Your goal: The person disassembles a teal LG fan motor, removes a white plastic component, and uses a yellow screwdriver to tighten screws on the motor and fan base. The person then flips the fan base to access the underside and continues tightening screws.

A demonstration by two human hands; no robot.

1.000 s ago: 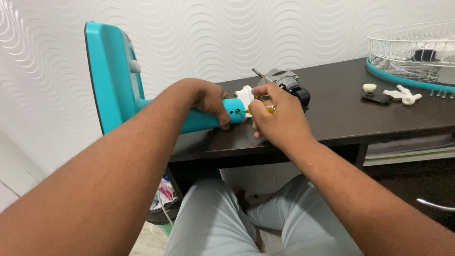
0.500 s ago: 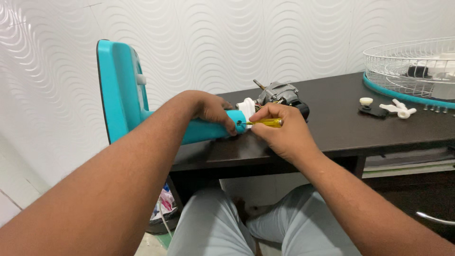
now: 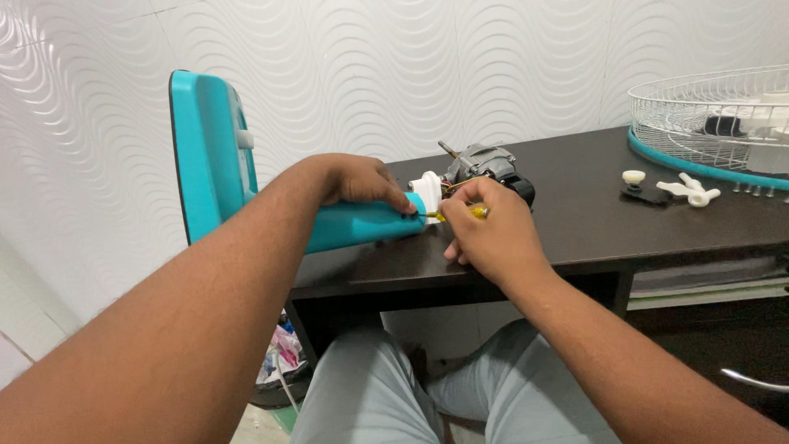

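Observation:
A teal fan stand [image 3: 353, 227] lies on its side on the dark desk [image 3: 575, 222], its square teal base [image 3: 205, 156] sticking up past the desk's left end. My left hand [image 3: 357, 181] grips the top of the teal column. My right hand [image 3: 489, 234] holds a yellow-handled screwdriver [image 3: 456, 215], whose tip points left at the end of the column. Right behind my hands sits the grey fan motor [image 3: 485, 164] with a white plastic part [image 3: 426, 187] joining it to the column.
A white wire fan grille with a teal rim [image 3: 715, 107] rests at the desk's far right. Small white and black loose parts [image 3: 670, 191] lie in front of it. A bin with rubbish [image 3: 279, 362] stands on the floor under the desk's left side. My knees are under the desk.
The view has shifted a little, so the stand and hands sit further right and lower. My right hand has turned the screwdriver flatter, now aimed at the column's end.

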